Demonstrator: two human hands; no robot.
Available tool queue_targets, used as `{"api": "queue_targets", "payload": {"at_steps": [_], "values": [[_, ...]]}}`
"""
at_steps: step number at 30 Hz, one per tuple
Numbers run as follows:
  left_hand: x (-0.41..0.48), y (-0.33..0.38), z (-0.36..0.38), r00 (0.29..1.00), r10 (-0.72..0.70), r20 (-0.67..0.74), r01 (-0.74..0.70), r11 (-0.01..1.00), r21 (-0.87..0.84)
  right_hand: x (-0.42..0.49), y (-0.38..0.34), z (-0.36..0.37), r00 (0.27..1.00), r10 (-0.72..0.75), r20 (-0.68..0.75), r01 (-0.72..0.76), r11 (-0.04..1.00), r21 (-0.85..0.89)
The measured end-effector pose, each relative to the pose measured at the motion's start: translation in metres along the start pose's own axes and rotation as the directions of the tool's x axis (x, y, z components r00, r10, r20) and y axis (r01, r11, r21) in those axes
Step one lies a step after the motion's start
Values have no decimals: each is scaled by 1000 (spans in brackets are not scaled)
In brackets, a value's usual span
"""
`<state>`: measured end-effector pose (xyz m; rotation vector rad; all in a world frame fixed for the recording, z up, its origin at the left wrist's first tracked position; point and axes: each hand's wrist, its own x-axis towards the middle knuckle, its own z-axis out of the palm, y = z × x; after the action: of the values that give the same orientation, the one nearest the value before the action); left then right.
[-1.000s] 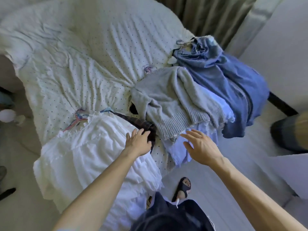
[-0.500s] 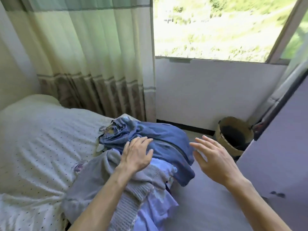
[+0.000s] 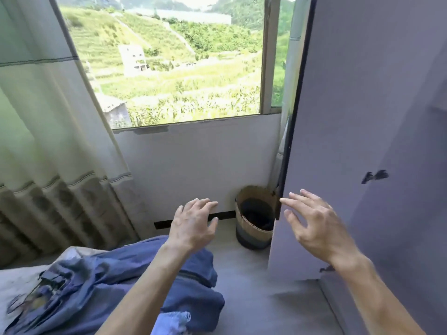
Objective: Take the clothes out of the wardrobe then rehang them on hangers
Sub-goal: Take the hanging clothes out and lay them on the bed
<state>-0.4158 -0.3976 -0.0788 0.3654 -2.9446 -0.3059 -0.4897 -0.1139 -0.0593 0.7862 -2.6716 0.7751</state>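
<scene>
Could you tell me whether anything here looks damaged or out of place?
The wardrobe door has a dark chipped mark on its face and a smaller mark near its bottom edge. The blue garment lies crumpled on the bed rather than on a hanger, and spills over the edge.

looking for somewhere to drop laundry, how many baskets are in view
1: a woven basket on the floor below the window, in the corner beside the wardrobe door. Others may be hidden behind that door.
</scene>
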Motion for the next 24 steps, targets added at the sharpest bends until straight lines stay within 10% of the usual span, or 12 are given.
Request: {"api": "queue_targets", "payload": {"at_steps": [9,24], "values": [[148,129,42,880,468,80,-465,884,-52,-9,101,-50,910,385,-152,-408,898,-165],[193,398,57,245,969,-27,-941,231,-246,-154,138,-131,326,746,-581,-938,330,-104]]}}
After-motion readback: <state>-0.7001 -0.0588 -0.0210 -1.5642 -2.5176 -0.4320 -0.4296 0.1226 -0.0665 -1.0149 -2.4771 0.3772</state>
